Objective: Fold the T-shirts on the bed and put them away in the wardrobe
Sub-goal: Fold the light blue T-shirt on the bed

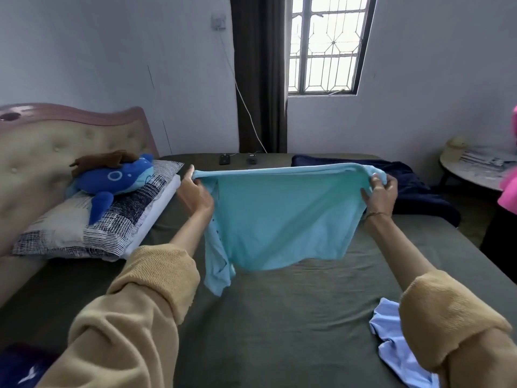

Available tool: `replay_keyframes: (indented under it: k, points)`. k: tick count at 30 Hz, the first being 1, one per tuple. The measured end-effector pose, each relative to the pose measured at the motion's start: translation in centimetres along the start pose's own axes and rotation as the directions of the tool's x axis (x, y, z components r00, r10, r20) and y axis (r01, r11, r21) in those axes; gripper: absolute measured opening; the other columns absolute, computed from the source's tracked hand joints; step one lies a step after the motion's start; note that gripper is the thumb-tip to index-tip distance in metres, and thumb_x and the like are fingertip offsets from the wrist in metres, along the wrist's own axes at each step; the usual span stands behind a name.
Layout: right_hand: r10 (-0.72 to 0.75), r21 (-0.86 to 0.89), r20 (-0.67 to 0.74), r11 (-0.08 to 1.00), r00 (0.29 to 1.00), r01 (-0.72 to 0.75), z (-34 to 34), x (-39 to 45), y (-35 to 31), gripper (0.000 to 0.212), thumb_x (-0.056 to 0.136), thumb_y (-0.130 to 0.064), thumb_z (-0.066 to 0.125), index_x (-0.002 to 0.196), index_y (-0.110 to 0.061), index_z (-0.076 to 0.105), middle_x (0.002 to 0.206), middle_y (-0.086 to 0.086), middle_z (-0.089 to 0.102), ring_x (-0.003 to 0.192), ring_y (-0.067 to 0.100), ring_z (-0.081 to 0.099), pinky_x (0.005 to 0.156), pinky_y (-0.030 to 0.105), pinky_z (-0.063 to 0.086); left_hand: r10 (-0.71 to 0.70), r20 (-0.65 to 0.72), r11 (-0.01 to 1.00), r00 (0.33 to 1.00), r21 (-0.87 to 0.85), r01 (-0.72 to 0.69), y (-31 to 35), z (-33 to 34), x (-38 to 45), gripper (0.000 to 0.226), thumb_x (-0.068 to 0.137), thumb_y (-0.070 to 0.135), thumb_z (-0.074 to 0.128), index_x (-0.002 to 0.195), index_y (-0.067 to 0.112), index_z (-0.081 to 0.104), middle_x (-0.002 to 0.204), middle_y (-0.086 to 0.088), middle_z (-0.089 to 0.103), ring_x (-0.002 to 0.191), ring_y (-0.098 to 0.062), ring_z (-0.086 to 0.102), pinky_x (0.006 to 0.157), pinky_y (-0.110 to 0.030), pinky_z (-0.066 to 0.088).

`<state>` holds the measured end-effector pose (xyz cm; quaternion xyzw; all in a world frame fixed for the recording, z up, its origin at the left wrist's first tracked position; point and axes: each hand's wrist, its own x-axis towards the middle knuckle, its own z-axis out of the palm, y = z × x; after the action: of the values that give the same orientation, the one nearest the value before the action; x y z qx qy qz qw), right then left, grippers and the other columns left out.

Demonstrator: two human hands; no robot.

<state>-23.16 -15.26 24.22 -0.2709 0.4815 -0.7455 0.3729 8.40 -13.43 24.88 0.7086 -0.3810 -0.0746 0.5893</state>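
I have the turquoise T-shirt (279, 219) held up above the bed (279, 317), stretched between both hands. My left hand (195, 196) has its fingers clamped on the left top corner; my right hand (382, 191) pinches the right corner the same way. One sleeve hangs down at the left. A pale blue T-shirt (391, 340) lies crumpled on the bed by my right sleeve, and a dark blue garment (414, 186) sits at the far side.

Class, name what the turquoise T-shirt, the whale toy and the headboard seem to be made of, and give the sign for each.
Turquoise T-shirt: thin matte knit, probably cotton; it sags and drapes between the hands.
Whale toy: soft plush fabric; rounded, stuffed shape.
Headboard: padded beige upholstery, perhaps faux leather, with button tufting; its rim looks like glossy wood.
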Motion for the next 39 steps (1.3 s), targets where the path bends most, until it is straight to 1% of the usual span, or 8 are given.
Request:
replay_keyframes:
  k: [8, 11, 16, 19, 26, 33, 37, 39]
  points:
    - [-0.070, -0.238, -0.314, 0.971, 0.947, -0.007, -7.9, -2.4, 5.5, 0.008, 0.089, -0.009, 0.052, 0.093, -0.011, 0.058, 0.093, 0.009, 0.054, 0.076, 0.015, 0.050, 0.067, 0.017, 0.039, 0.049, 0.117, 0.947, 0.992, 0.311, -0.083, -9.1, -1.4, -7.0, 0.039, 0.090, -0.001, 0.043, 0.116, 0.014, 0.068, 0.117, -0.016, 0.062, 0.112, -0.033, 0.052, 0.091, -0.038, 0.040]
    - [0.027, -0.452, -0.424, 0.860, 0.905, -0.238, -12.9, -4.5, 10.7, 0.027, 0.086, -0.011, 0.056, 0.108, 0.002, 0.061, 0.100, 0.017, 0.063, 0.092, 0.028, 0.059, 0.083, 0.032, 0.044, -0.017, 0.241, 0.855, 0.970, 0.507, -0.111, -14.4, -2.2, -10.8, 0.032, 0.090, 0.004, 0.048, 0.105, 0.017, 0.073, 0.110, -0.012, 0.056, 0.111, -0.029, 0.047, 0.093, -0.040, 0.038]
    - [0.182, -0.539, -0.517, 0.690, 0.836, -0.483, -19.5, -8.2, 16.3, 0.030, 0.087, -0.011, 0.057, 0.113, 0.004, 0.061, 0.110, 0.020, 0.064, 0.104, 0.036, 0.060, 0.082, 0.040, 0.043, -0.044, 0.468, 0.676, 0.883, 0.665, -0.318, -22.0, -3.4, -16.5, 0.036, 0.089, 0.003, 0.045, 0.096, 0.025, 0.072, 0.104, 0.002, 0.064, 0.105, -0.017, 0.055, 0.103, -0.039, 0.024]
    - [0.206, -0.585, -0.537, 0.607, 0.818, -0.537, -22.9, -10.2, 19.1, 0.031, 0.090, -0.008, 0.054, 0.115, 0.011, 0.057, 0.118, 0.027, 0.060, 0.111, 0.039, 0.057, 0.075, 0.037, 0.038, -0.077, 0.581, 0.586, 0.810, 0.684, -0.435, -26.0, -3.6, -20.1, 0.031, 0.086, 0.001, 0.046, 0.082, 0.024, 0.067, 0.095, 0.006, 0.068, 0.093, -0.013, 0.059, 0.104, -0.035, 0.020]
    - [0.172, -0.638, -0.582, 0.509, 0.795, -0.577, -28.9, -13.1, 25.6, 0.036, 0.095, 0.001, 0.042, 0.126, 0.019, 0.041, 0.134, 0.033, 0.043, 0.126, 0.044, 0.040, 0.102, 0.040, 0.031, -0.183, 0.722, 0.370, 0.668, 0.680, -0.633, -31.3, -4.2, -26.0, 0.022, 0.089, 0.004, 0.046, 0.081, 0.024, 0.051, 0.080, 0.008, 0.056, 0.096, -0.015, 0.061, 0.114, -0.044, 0.015]
    - [0.239, -0.630, -0.562, 0.496, 0.792, -0.597, -32.8, -15.4, 30.2, 0.034, 0.096, 0.007, 0.038, 0.126, 0.022, 0.035, 0.137, 0.035, 0.037, 0.131, 0.042, 0.032, 0.105, 0.038, 0.021, -0.158, 0.774, 0.220, 0.613, 0.632, -0.743, -34.1, -5.0, -29.1, 0.032, 0.087, -0.005, 0.046, 0.108, 0.016, 0.057, 0.105, 0.000, 0.060, 0.105, -0.020, 0.058, 0.110, -0.042, 0.023]
    - [0.233, -0.636, -0.557, 0.497, 0.797, -0.590, -34.2, -16.9, 29.9, 0.029, 0.095, 0.008, 0.039, 0.120, 0.019, 0.047, 0.128, 0.032, 0.049, 0.122, 0.040, 0.044, 0.081, 0.034, 0.038, -0.207, 0.775, 0.129, 0.597, 0.627, -0.768, -34.3, -5.4, -30.7, 0.034, 0.087, -0.003, 0.048, 0.114, 0.016, 0.054, 0.116, -0.001, 0.059, 0.111, -0.020, 0.056, 0.107, -0.039, 0.025]
    - [0.212, -0.663, -0.534, 0.494, 0.818, -0.562, -35.5, -17.2, 30.1, 0.027, 0.094, 0.007, 0.042, 0.118, 0.018, 0.049, 0.124, 0.032, 0.051, 0.119, 0.041, 0.048, 0.089, 0.039, 0.040, -0.231, 0.775, 0.104, 0.588, 0.620, -0.777, -34.0, -5.6, -31.9, 0.035, 0.088, 0.000, 0.050, 0.118, 0.017, 0.053, 0.120, -0.001, 0.058, 0.114, -0.019, 0.055, 0.098, -0.034, 0.029]
